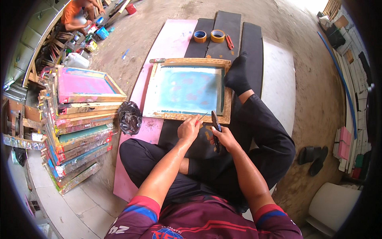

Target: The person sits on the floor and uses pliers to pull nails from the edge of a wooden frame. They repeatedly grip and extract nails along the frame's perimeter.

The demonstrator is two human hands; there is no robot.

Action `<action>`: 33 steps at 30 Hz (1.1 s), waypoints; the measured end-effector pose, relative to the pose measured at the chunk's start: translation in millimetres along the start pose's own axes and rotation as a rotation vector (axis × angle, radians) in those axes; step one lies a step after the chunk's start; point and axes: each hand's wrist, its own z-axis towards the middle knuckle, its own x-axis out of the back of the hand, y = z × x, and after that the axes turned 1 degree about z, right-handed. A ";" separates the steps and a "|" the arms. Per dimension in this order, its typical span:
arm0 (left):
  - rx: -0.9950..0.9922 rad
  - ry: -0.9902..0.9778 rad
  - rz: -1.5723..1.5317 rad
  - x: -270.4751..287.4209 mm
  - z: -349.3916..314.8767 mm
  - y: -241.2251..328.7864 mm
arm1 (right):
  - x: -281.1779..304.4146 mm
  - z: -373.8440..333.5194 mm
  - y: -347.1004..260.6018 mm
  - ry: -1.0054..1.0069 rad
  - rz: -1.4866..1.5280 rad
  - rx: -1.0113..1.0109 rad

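Wooden frame (227,104) lies flat on the mats (175,36)

The left hand (190,129) pinches a thin tool (197,122) with a red handle, right by the near edge of the frame. The right hand (226,137) is curled around a dark tool (215,119), whose head points up by the frame's near right part. I cannot tell if that head touches the wood. A light blue sheet (191,89) fills the frame. A foot (238,73) in a black sock is just beside its right side. Past the frame lie 2 rolls of tape (200,37) and a small red tool (229,42). On the left, a black plastic bag (130,118) is beside a tall pile of frames (88,108). Farther off, 1 other person (71,16) wears orange.
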 end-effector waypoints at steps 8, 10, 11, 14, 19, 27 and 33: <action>-0.244 0.054 0.219 -12.6 0.2 -9.8 | 8.2 4.3 -1.6 0.015 0.089 0.022; -0.342 0.109 0.247 -13.3 2.4 -14.9 | 7.3 7.1 -0.5 0.009 0.102 0.019; -0.392 0.136 0.260 -13.2 3.7 -17.0 | 6.7 8.0 -0.3 0.007 0.108 0.019; -0.462 0.146 0.238 -12.0 7.3 -20.6 | 8.7 5.2 -3.0 0.009 0.144 0.019; -0.508 0.185 0.177 -6.6 12.5 -23.5 | 12.3 6.0 0.3 0.027 0.134 0.028; -0.388 0.180 0.044 -2.3 5.0 -35.0 | 3.9 7.1 6.9 -0.022 0.027 -0.004; -0.179 0.206 -0.033 37.9 3.9 -51.7 | -8.0 11.0 18.4 -0.040 -0.188 -0.027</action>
